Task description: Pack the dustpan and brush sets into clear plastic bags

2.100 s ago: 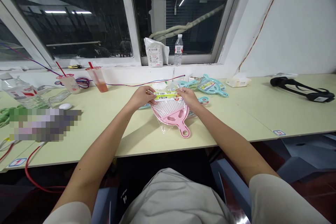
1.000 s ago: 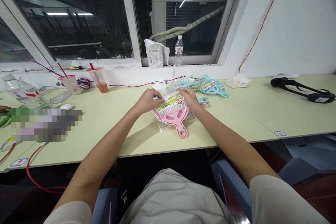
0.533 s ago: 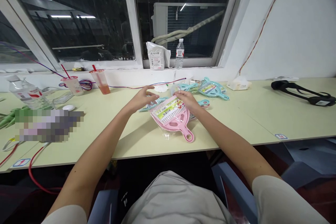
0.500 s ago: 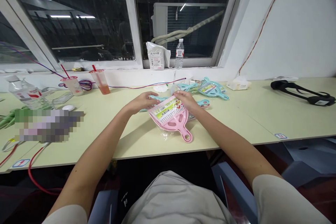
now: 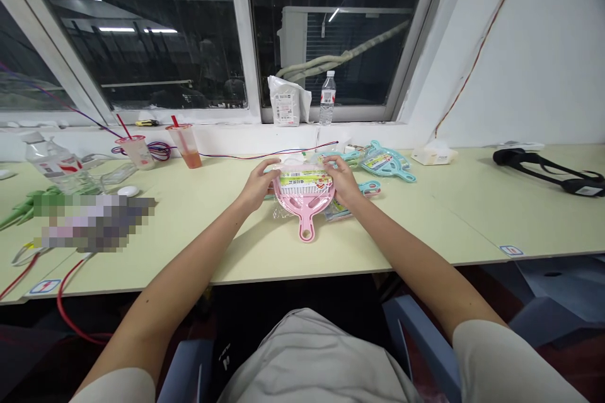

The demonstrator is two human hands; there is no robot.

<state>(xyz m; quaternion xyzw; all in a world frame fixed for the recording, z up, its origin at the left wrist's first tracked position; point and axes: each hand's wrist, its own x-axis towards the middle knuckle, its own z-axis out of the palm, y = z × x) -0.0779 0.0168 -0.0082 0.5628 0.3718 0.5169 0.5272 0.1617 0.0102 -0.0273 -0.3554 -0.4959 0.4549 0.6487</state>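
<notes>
A pink dustpan and brush set (image 5: 306, 206) in clear plastic wrap is held up over the table, its handle pointing toward me. My left hand (image 5: 259, 184) grips its upper left edge, and my right hand (image 5: 342, 180) grips the upper right edge. A label with green and yellow print lies across the white bristles. Beyond my right hand lies a turquoise dustpan set (image 5: 385, 162), also wrapped. Another wrapped set with a turquoise handle (image 5: 370, 188) sits partly hidden behind my right hand and the pink one.
Two drink cups, one with orange liquid (image 5: 190, 151), stand at the back left near a plastic bottle (image 5: 51, 160). A tissue pack (image 5: 433, 154) and a black strapped device (image 5: 548, 170) lie to the right. A water bottle (image 5: 327, 99) stands on the windowsill.
The pink dustpan set has turned so its handle points straight toward me. My left hand has come to grip its left edge. The camera view has shifted slightly.
</notes>
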